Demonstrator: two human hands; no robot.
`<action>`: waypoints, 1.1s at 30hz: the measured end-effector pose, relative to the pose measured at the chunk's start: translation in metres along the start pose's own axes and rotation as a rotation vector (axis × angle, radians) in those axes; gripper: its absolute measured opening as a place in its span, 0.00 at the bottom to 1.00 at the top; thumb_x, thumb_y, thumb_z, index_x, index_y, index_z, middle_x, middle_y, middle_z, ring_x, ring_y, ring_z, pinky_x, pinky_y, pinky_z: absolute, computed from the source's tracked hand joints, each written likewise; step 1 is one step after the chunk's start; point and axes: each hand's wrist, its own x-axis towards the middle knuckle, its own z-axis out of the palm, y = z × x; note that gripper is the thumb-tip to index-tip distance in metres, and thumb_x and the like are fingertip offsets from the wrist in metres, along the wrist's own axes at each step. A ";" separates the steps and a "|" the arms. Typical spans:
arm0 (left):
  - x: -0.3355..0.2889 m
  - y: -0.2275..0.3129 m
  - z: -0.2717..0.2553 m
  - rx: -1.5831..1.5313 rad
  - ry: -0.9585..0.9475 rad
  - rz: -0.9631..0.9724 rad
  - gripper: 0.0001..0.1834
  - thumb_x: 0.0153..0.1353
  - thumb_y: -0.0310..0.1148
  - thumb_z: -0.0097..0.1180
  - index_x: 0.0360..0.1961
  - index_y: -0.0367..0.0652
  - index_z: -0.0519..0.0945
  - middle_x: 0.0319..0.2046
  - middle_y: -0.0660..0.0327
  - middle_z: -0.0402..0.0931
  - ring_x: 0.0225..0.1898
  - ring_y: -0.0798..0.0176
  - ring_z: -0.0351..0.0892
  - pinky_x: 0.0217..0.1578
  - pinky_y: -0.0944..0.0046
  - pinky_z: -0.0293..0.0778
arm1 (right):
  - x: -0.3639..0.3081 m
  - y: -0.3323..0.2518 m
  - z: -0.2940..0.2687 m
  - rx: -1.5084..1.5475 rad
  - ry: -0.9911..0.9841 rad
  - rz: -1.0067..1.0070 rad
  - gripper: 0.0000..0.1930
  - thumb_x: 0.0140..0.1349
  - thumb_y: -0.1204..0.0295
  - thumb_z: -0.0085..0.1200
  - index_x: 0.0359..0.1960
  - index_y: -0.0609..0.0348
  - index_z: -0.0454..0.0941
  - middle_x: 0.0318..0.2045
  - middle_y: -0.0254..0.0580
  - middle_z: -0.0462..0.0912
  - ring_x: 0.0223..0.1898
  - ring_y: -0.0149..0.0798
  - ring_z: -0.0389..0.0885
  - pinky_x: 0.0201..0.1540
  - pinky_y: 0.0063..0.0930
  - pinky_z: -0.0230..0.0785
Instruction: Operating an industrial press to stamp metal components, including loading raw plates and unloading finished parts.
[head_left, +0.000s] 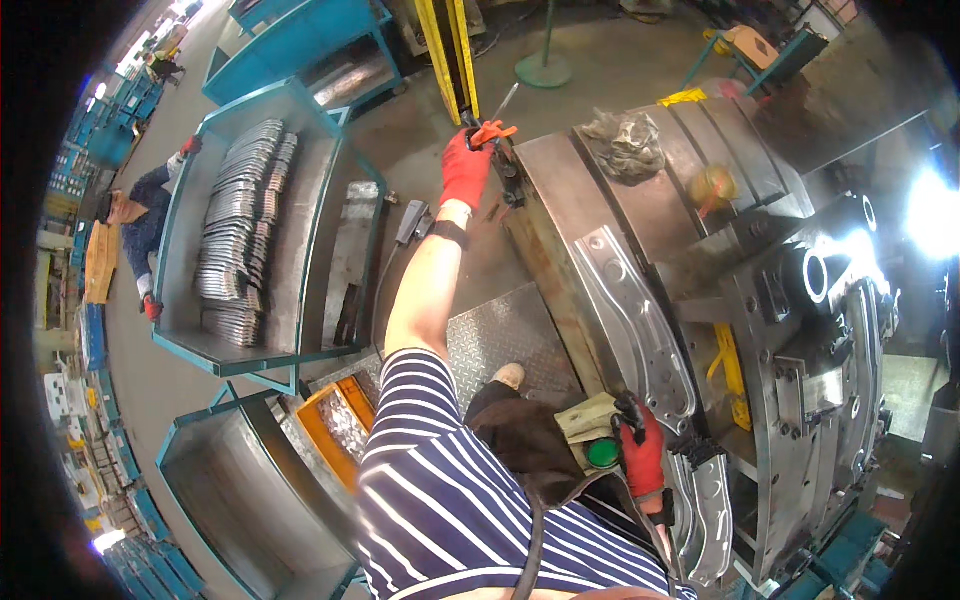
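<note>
My left hand (pixel 465 172), in a red glove, reaches far forward beside a yellow post. Its fingers are closed around an orange-handled tool (pixel 492 133) with a thin metal shaft pointing up and right. My right hand (pixel 641 452), in a red glove with black fingers, is close to my body with its fingers curled. It sits just right of a round green button (pixel 603 453) on a pale box; what it grips, if anything, is hidden. A long formed metal part (pixel 632 320) lies on the steel bed ahead of it. Another formed part (pixel 708 515) lies nearer, beside my right wrist.
Heavy die tooling (pixel 780 370) stands at right, with crumpled plastic (pixel 625 145) on the bed. To the left, a blue-framed bin (pixel 325 230) holds stacked metal parts, with a co-worker (pixel 150 225) at its far side. Another bin (pixel 215 450) and an orange crate (pixel 318 425) are nearer.
</note>
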 end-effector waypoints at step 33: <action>-0.388 -0.085 -0.033 0.558 -1.439 -0.078 0.32 0.51 0.55 0.51 0.46 0.38 0.78 0.47 0.44 0.75 0.51 0.45 0.74 0.50 0.50 0.69 | -0.105 0.025 -0.010 -0.052 0.056 0.143 0.24 0.54 0.71 0.56 0.54 0.63 0.70 0.48 0.56 0.76 0.52 0.53 0.73 0.55 0.38 0.63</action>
